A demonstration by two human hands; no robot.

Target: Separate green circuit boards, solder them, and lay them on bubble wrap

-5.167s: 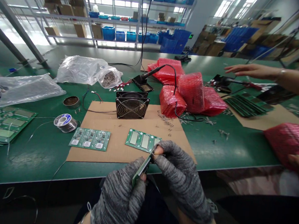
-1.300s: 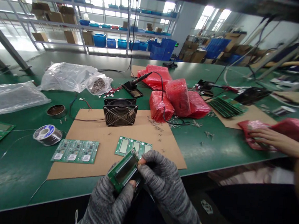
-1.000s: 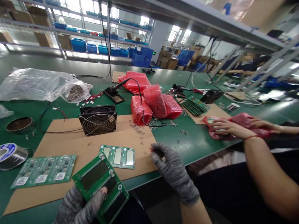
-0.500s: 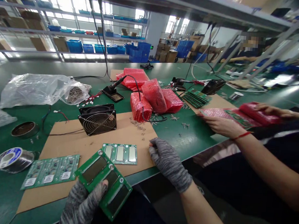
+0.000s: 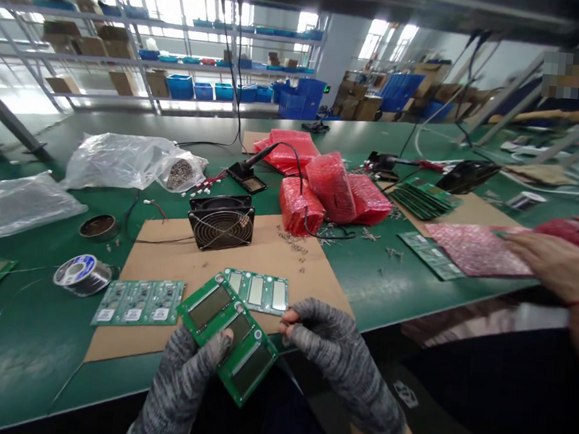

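Gloved in grey knit, the left hand [image 5: 184, 376] is clamping a green display board [image 5: 227, 336] from below, thumb pressing on its face, holding it tilted over the near table edge. At about 3 o'clock of that board, the right hand [image 5: 318, 333] is curling its fingers together with the fingertips pinched just beside the board's right edge; whether anything sits between them cannot be told. Just beyond the held board, toward 12 o'clock, a second display panel [image 5: 257, 291] is lying flat on the cardboard sheet [image 5: 267, 249], partly overlapped in view by the held board. At 9 o'clock of that panel, a component-side circuit board [image 5: 139, 302] is resting on the same cardboard, and farther toward 9 o'clock a solder spool [image 5: 80, 274] is sitting on the green table [image 5: 20, 329]. At 12 o'clock a black cooling fan [image 5: 221, 222] is standing upright at the cardboard's far edge, with a soldering iron in its stand [image 5: 248, 170] behind it. Red bubble-wrap packets [image 5: 332, 187] are piling up toward 1 o'clock, the iron's cord draping across them. At 3 o'clock, well apart, another person's hand [image 5: 556, 265] is lying on a pink bubble sheet [image 5: 472, 248].
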